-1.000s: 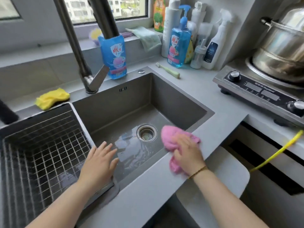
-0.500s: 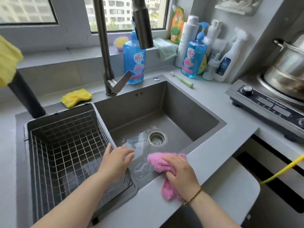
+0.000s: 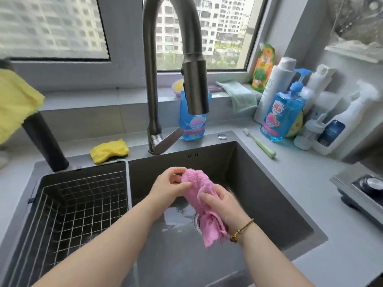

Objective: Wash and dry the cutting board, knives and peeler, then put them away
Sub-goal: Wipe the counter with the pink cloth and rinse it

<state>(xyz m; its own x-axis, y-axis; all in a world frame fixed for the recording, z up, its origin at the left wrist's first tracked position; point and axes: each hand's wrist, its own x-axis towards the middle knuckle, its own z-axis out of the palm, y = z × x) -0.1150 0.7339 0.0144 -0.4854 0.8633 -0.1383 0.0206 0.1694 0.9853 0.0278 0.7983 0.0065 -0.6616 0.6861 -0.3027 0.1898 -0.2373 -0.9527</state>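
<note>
Left hand (image 3: 167, 188): thumb and fingertips pinching top end of pink cloth (image 3: 196, 183). Right hand (image 3: 222, 206): fingers curled round cloth's middle, lower end hanging loose below wrist. Cloth held in air over sink (image 3: 269, 183) basin, above drain (image 3: 196, 221); wet patch beside drain. Wire basket (image 3: 72, 204) filling sink's left side. Faucet (image 3: 151, 79) at back rim, spout over basin. Yellow sponge (image 3: 108, 150) on back rim, left of faucet. Toothbrush (image 3: 261, 145) and blue pump bottle (image 3: 281, 117) on countertop (image 3: 300, 183) near sink's back-right corner.
</note>
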